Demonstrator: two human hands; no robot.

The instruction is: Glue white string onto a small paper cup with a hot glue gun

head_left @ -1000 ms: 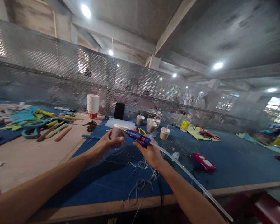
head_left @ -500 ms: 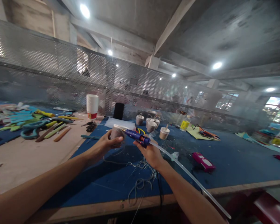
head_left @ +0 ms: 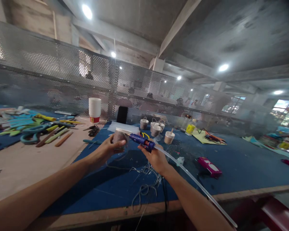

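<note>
My left hand [head_left: 110, 146] is closed around a small cup wrapped in grey-brown cord [head_left: 118, 138], held above the blue mat [head_left: 106, 192]. A blue hot glue gun [head_left: 142, 141] sits in my right hand [head_left: 156, 157], its nozzle pointing left at the cup's upper rim. Whether the tip touches the rim I cannot tell. A long clear glue stick [head_left: 197, 181] runs out of the gun's rear towards the lower right. Under my hands, loose grey cord [head_left: 144, 191] lies tangled with thin glue strands.
Several small cord-wrapped cups [head_left: 156, 130] stand behind the glue gun, near a paper cup with a stick [head_left: 169, 137]. White stacked cups [head_left: 94, 110], scissors [head_left: 33, 133] and clay tools [head_left: 64, 138] are on the left. A magenta device [head_left: 210, 166] lies right.
Both hands keep nearly the same pose, with the glue gun at the cup's rim. The cup has shifted very slightly left. At the far right edge, a person's arm has come into view.
</note>
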